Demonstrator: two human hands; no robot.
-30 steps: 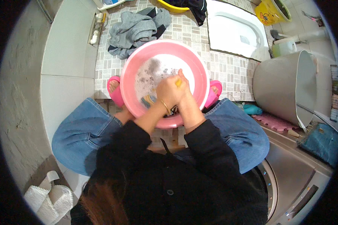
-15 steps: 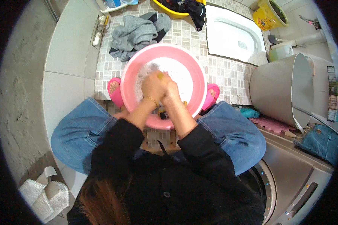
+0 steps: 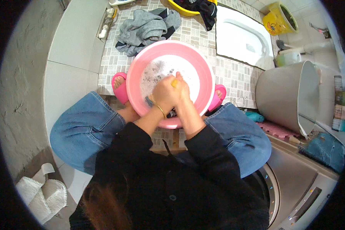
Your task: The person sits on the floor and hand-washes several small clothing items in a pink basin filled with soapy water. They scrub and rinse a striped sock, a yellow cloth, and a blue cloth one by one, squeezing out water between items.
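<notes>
Over the pink basin (image 3: 132,86), my left hand (image 3: 164,94) and my right hand (image 3: 183,90) are pressed together, both closed. A yellow bit (image 3: 175,83) of what looks like a cloth sticks out at the top of the grip. Below my wrists a dark part of the cloth (image 3: 171,112) shows against the basin's near wall, and a grey-blue part (image 3: 148,101) beside my left hand. Most of the cloth is hidden by my hands. White suds (image 3: 153,73) with grey bubbles fill the basin. A gold bracelet (image 3: 158,107) circles my left wrist.
Grey clothes (image 3: 143,28) lie on the tiled floor beyond the basin. Behind them stands a yellow tub (image 3: 186,11) of dark clothes. A squat toilet (image 3: 243,36), a grey bin (image 3: 280,90) and a yellow bucket (image 3: 278,23) are to the right. Pink slippers flank the basin.
My clasped hands have shifted slightly right in the basin and turned a little. The grey-blue cloth part now shows beside my left hand. The whole view has shifted a little.
</notes>
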